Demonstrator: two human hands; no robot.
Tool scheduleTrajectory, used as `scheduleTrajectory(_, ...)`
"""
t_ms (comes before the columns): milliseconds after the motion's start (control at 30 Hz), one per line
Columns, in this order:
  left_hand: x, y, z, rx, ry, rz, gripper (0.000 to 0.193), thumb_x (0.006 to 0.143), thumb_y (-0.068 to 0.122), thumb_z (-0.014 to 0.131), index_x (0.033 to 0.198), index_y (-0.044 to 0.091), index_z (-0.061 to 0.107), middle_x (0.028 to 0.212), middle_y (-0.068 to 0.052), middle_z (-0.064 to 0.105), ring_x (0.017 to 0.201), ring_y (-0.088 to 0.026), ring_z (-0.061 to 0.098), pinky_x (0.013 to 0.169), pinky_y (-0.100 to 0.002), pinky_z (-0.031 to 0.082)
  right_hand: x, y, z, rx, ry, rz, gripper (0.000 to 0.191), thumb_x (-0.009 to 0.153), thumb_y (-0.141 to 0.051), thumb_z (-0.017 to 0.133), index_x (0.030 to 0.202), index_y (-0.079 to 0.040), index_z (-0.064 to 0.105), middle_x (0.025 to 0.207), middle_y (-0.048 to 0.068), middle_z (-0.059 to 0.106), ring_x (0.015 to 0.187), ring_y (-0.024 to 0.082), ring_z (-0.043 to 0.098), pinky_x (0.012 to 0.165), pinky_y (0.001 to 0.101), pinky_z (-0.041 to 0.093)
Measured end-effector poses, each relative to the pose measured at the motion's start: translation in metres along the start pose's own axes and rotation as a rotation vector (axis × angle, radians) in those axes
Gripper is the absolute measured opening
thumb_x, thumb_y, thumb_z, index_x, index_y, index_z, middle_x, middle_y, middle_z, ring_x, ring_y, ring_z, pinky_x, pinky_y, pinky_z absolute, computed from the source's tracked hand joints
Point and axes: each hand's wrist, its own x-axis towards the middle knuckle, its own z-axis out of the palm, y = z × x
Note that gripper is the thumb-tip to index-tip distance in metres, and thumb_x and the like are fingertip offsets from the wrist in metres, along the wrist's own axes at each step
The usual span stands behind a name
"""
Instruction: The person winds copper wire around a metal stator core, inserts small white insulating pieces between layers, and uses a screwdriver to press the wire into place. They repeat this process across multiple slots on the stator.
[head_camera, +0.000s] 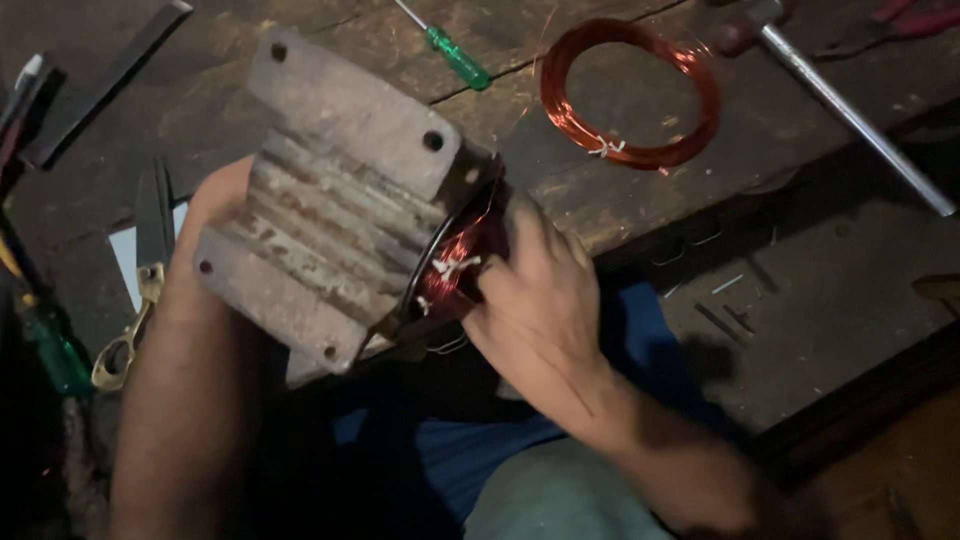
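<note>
Rusted iron motor housing, likely heavy and rigid, rests tilted at the wooden tabletop edge. The left hand braces its far end, grip hidden. The right hand pinches fragile copper windings at the open end; the ribbed body seems the safer hold.

The motor housing fills the bench's near edge between both hands. Bare wood lies open between it and the copper coil. A screwdriver crosses behind; a metal rod bars the right; scissors crowd the left.
</note>
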Motion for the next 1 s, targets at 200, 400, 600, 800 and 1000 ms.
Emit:
scheduleTrajectory(200, -0.021, 0.036, 0.004, 0.220, 0.142, 0.141, 0.098, 0.067, 0.018, 0.086, 0.152, 0.002, 0.042, 0.142, -0.018, 0.058, 0.125, -0.032, 0.056, 0.099, -0.046, 0.045, -0.012, -0.002, -0.002, 0.232, 0.044, 0.125, 0.025, 0.071, -0.007, 0.079, 0.093, -0.004, 0.065, 0.139, 0.021, 0.053, 0.117, 0.038, 0.063, 0.099, 0.0459, 0.054)
scheduleTrajectory(400, -0.026, 0.036, -0.002, 0.424, 0.191, 0.403, 0.109, 0.066, 0.022, 0.088, 0.158, 0.000, 0.036, 0.150, -0.022, 0.052, 0.133, -0.037, 0.050, 0.105, -0.049, 0.040, -0.017, -0.005, 0.013, 0.065, 0.069, 0.082, 0.031, 0.067, -0.001, 0.074, 0.098, -0.008, 0.072, 0.141, 0.019, 0.050, 0.120, 0.042, 0.056, 0.100, 0.0495, 0.050)
scheduleTrajectory(600, -0.025, -0.020, -0.004, 0.191, 0.258, 0.144, 0.101, 0.077, 0.026, 0.083, 0.162, 0.005, 0.033, 0.156, -0.019, 0.048, 0.139, -0.032, 0.046, 0.110, -0.046, 0.038, -0.011, 0.007, 0.017, 0.280, 0.002, 0.246, 0.038, 0.078, -0.022, 0.084, 0.112, -0.010, 0.073, 0.114, 0.014, 0.062, 0.099, 0.036, 0.066, 0.083, 0.0459, 0.055)
scheduleTrajectory(800, -0.022, -0.034, -0.015, 0.176, 0.262, 0.126, 0.104, 0.080, 0.028, 0.083, 0.165, 0.007, 0.029, 0.162, -0.017, 0.042, 0.144, -0.031, 0.040, 0.113, -0.045, 0.035, -0.008, 0.012, 0.019, 0.171, -0.216, 0.221, 0.035, 0.075, -0.022, 0.084, 0.106, -0.009, 0.074, 0.104, 0.017, 0.060, 0.087, 0.037, 0.066, 0.074, 0.0492, 0.054)
scheduleTrajectory(1000, -0.029, -0.021, -0.016, 0.349, 0.257, 0.107, 0.110, 0.081, 0.029, 0.084, 0.169, 0.007, 0.022, 0.167, -0.019, 0.035, 0.151, -0.031, 0.032, 0.117, -0.045, 0.030, -0.030, 0.015, 0.003, 0.253, 0.022, 0.153, 0.027, 0.080, -0.008, 0.076, 0.105, -0.005, 0.068, 0.115, 0.019, 0.058, 0.102, 0.042, 0.063, 0.086, 0.0478, 0.054)
